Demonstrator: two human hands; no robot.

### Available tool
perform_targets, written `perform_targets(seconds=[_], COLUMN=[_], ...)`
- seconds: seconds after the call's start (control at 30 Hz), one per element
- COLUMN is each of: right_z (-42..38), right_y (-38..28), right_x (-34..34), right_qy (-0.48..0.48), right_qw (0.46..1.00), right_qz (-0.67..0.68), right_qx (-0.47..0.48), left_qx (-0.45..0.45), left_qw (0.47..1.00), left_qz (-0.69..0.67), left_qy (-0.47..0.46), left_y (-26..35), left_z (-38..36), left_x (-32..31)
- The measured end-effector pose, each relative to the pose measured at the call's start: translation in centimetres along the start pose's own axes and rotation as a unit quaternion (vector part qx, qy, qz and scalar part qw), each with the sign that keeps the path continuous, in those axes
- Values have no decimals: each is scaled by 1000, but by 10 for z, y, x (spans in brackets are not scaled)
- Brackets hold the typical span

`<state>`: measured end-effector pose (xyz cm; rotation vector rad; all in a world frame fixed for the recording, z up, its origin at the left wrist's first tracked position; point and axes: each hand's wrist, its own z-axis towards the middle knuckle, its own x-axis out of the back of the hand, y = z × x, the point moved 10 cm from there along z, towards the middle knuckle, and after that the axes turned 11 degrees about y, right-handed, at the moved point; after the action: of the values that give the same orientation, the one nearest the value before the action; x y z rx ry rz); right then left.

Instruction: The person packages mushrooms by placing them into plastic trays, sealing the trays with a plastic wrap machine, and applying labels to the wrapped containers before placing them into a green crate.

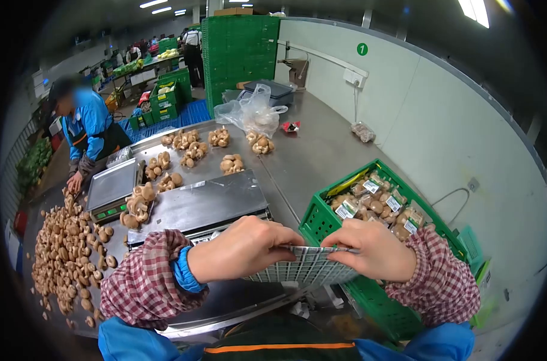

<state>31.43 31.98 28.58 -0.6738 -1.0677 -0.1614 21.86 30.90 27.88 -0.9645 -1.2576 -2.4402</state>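
My left hand [240, 248] pinches the top edge of a pale, grid-patterned sheet or bag [300, 268] between thumb and fingers. At the other end of that same edge, my right hand [373, 248] also pinches it. The edge is stretched between both hands, and the rest hangs down over the table's front edge. Just past my right hand stands a green crate [314, 218] of bagged mushrooms [379, 207] with white labels. Beyond my left hand lies a flat steel plate [210, 201], with loose mushrooms [138, 204] at its left end.
Small mushroom clusters [192, 150] sit across the steel table [297, 144]. A digital scale [112, 186] and a large mushroom pile [66, 253] are at the left, where a person in blue [96, 123] reaches in. Clear plastic bags [252, 111] lie near stacked green crates [240, 57].
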Motion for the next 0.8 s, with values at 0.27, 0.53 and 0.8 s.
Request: perform_targets(seconds=[0.27, 0.53, 0.8], right_z=[-3, 3, -43], right_y=[-3, 37, 53], right_x=[17, 6, 2], right_qy=[53, -8, 125], right_qw=[993, 999, 971], right_qz=[25, -29, -107], right_qx=[99, 13, 172], left_qx=[7, 37, 182], left_qw=[996, 983, 899], left_qz=[-24, 4, -201], left_qy=[-86, -182, -343], left_y=[-11, -18, -68], left_z=[23, 53, 59], left_x=[-27, -67, -121])
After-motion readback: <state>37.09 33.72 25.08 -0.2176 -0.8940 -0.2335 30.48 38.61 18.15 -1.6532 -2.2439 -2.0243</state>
